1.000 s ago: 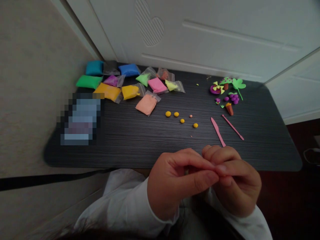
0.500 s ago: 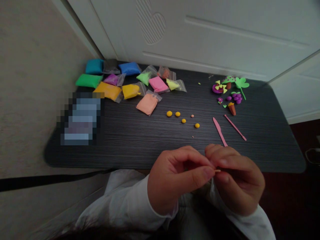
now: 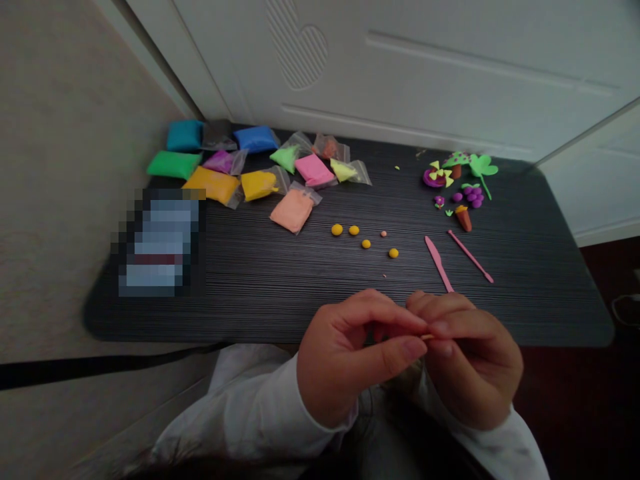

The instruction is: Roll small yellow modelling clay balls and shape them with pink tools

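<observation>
My left hand [image 3: 350, 357] and my right hand [image 3: 470, 360] meet fingertip to fingertip just in front of the near edge of the dark table [image 3: 280, 293]. Both are closed in a pinch on a tiny pale orange bit of clay [image 3: 427, 337] that shows between the thumbs. On the table beyond them lie several small yellow clay balls [image 3: 353, 230] and a small peach ball [image 3: 383, 234]. A pink plastic knife [image 3: 439, 263] and a thin pink stick tool [image 3: 470, 255] lie just past my right hand.
Several small bags of coloured clay [image 3: 260, 170] are spread over the table's far left. Finished clay figures, a flower, grapes and a green leaf [image 3: 463, 180], sit at the far right. A blurred dark object [image 3: 157, 243] lies at the left. A white panelled door [image 3: 400, 67] stands behind.
My hands have stayed in front of the table's near edge. The fingertips shifted slightly and a sliver of pale orange clay now shows between them.
</observation>
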Available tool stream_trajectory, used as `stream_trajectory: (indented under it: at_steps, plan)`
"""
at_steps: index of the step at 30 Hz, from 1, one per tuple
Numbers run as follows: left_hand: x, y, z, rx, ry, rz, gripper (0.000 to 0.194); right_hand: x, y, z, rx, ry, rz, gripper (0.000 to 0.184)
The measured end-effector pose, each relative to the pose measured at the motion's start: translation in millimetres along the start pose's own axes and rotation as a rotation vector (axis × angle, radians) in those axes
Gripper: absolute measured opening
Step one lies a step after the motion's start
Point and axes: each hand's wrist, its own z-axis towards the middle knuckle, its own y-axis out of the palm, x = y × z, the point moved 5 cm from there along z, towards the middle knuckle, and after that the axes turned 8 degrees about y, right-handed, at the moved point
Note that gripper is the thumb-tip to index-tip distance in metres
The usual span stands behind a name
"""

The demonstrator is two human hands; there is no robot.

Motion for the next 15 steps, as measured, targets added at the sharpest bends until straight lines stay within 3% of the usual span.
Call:
stream_trajectory:
  at_steps: [15]
  plan:
    - [2.4, -3.3, -0.2, 0.023, 0.126, 0.067, 0.016, 6.0, 2.0, -0.4, -0.041, -0.002, 0.087, 0.019]
